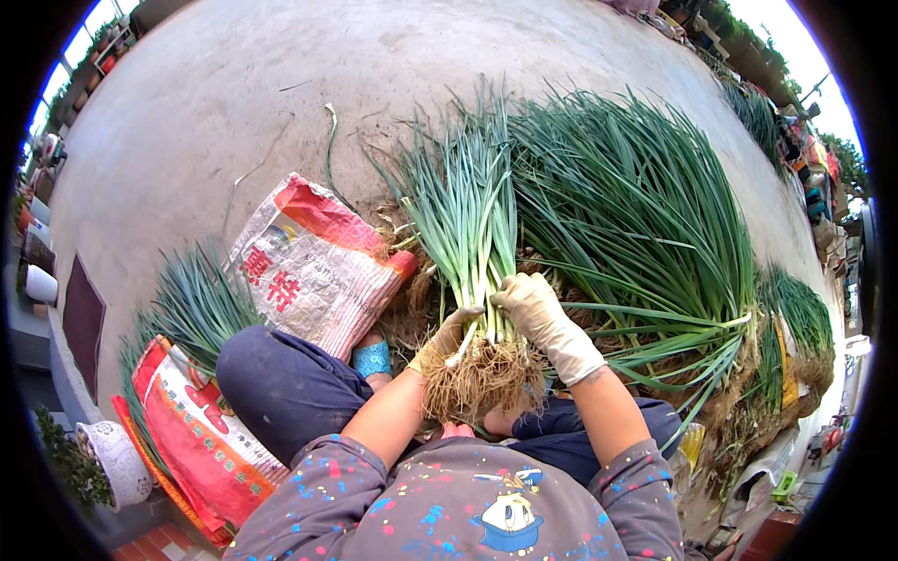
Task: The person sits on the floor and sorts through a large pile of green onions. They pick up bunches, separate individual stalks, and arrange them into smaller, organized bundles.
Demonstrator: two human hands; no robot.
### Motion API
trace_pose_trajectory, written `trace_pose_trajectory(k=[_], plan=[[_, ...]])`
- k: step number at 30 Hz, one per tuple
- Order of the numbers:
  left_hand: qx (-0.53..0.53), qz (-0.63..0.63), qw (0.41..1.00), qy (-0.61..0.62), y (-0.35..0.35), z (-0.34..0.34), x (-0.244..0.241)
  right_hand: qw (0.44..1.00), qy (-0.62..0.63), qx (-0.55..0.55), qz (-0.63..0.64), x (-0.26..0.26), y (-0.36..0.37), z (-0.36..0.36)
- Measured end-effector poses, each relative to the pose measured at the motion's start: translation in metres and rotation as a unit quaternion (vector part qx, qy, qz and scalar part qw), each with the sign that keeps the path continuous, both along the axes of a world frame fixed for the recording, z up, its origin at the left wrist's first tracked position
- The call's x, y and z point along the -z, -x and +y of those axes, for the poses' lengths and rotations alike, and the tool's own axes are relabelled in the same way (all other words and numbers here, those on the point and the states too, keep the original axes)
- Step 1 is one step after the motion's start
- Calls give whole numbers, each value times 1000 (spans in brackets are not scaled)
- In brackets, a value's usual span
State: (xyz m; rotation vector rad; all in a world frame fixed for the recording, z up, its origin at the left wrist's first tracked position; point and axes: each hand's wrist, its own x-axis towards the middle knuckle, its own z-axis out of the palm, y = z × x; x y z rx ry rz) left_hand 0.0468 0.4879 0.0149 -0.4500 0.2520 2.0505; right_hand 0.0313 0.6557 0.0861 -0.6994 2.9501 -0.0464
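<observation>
A bundle of green onions (477, 238) stands upright before me, leaves pointing away and the tangled brown roots (484, 379) towards my body. My left hand (449, 336), in a soiled work glove, grips the white stalks from the left, its thumb lying across them. From the right, my right hand (537, 312), in a pale glove, is curled against the same stalks; its fingertips are partly hidden. A large heap of green onions (638, 210) lies just to the right of the bundle, leaves fanned outward. One loose white stalk slants over the roots beside my left hand.
A red and white woven sack (316, 252) lies on the concrete floor (280, 70) left of the bundle. Another sack (203, 428) holds green onions (203, 301) beside my left knee. More bundles (800, 315) lie far right. A white flowerpot (116, 463) stands lower left.
</observation>
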Motion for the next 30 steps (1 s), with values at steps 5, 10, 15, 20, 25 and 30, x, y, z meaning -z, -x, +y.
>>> trace_pose_trajectory(k=[5, 10, 15, 20, 25, 30], plan=[[10, 13, 999, 30, 1, -4, 21, 996, -81, -21, -34, 11, 8, -8], [6, -20, 1000, 9, -4, -5, -2, 985, 149, 81, -28, -14, 14, 5], [29, -7, 996, -88, -1, 1, -4, 748, 617, 242, -13, -119, 22, 7], [-37, 68, 988, -135, 2, 1, -25, 865, 487, 116, -4, -120, 15, -4], [47, -89, 990, -103, -6, -4, -21, 861, 430, 133, -236, -81, -59, -32], [27, 48, 998, 19, -4, 6, 17, 867, 385, 97, -302, -81, -99, -53]])
